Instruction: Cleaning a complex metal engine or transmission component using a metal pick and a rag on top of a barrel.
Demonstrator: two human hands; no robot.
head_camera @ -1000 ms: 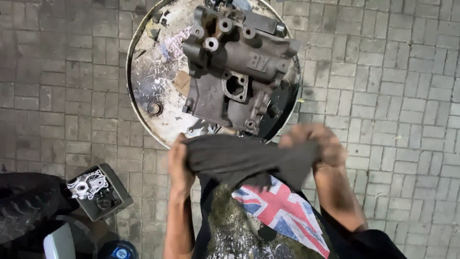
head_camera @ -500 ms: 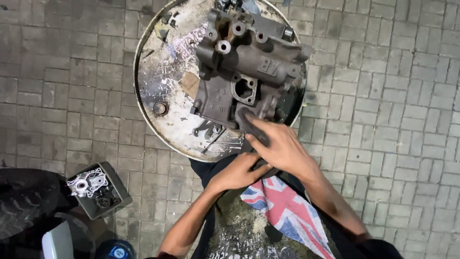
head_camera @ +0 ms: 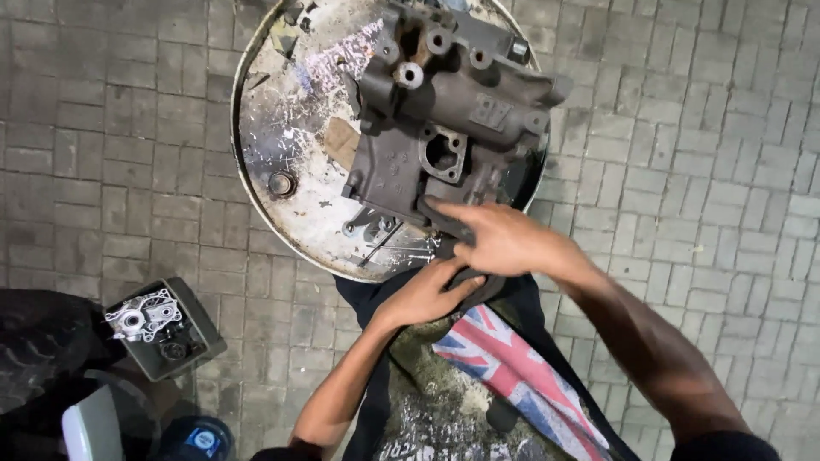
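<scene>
Paving of grey brick (head_camera: 102,128) fills the left of the view. Low at the left edge, a small grey square tray (head_camera: 205,329) sits on the paving, carrying a bright cast-metal part (head_camera: 141,314) and a dark ring; it lies well apart from the work, seemingly parked out of the way. Below it, a blue bottle cap (head_camera: 198,439) and something dark, too cut off to identify.

Centre: round, paint-spattered white drum top (head_camera: 290,128) serving as worktop. A heavy, grimy grey cast-metal engine housing (head_camera: 444,111) rests on it, ports facing up, toward the right half, near the person. A rusty bung (head_camera: 281,183) sits left of the housing.

Left hand (head_camera: 424,294), just off the drum's near rim, fingers curled and pinching the lower end of a dark grey cloth (head_camera: 453,224), probably to keep it taut.

Right hand (head_camera: 504,239), further right, lies flat with fingers extended leftward, pressing the cloth against the housing's near lower edge; grip pressed onto the cloth rather than closed round it, as for wiping.

Below, a flag-patterned red, white and blue fabric (head_camera: 512,376) over the person's lap.
</scene>
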